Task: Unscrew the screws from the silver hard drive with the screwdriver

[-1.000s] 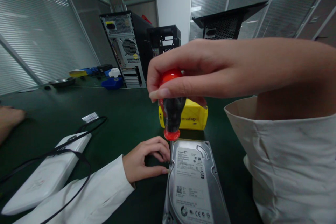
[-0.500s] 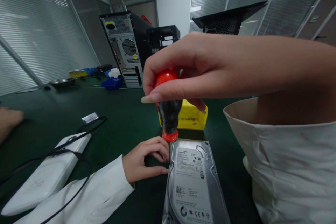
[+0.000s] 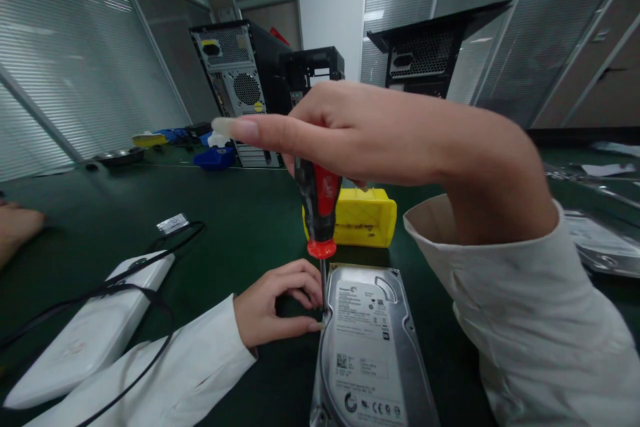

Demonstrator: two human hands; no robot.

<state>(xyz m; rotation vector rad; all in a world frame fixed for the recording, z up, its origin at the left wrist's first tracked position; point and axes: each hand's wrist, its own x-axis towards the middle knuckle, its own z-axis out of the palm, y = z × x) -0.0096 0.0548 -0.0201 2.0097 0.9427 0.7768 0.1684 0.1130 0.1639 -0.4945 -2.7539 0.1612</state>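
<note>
Hard drive [image 3: 373, 353], head view: lies flat on the dark green table [image 3: 240, 213], label up, directly in front of the wearer.

Right hand [image 3: 340, 137]: grasping the upper handle of a screwdriver [image 3: 320, 207]; thumb stretched out to the left, other fingers largely hidden behind the handle. Shaft close to vertical, tip down at the notch along the drive's left edge. Screw itself too small to make out.

Left hand [image 3: 280, 307]: half-curled, thumb apart from the fingers, tips against or just beside that same edge; appears to brace rather than grip.

Step in hand, judged: driver work at this edge point; direction of turning cannot be told. Next move likely calls for a fresh wrap of the thumb, shaft kept upright and seated, drive held steady.

Materials: drive casing bright metal, rectangular, with scalloped side cutouts and a curved raised contour around a printed paper label. Driver handle black and red, contoured, flared red collar, slim metal shaft. Beyond the drive, a glossy yellow plastic bin [image 3: 370, 220] with dark handwriting.
</note>
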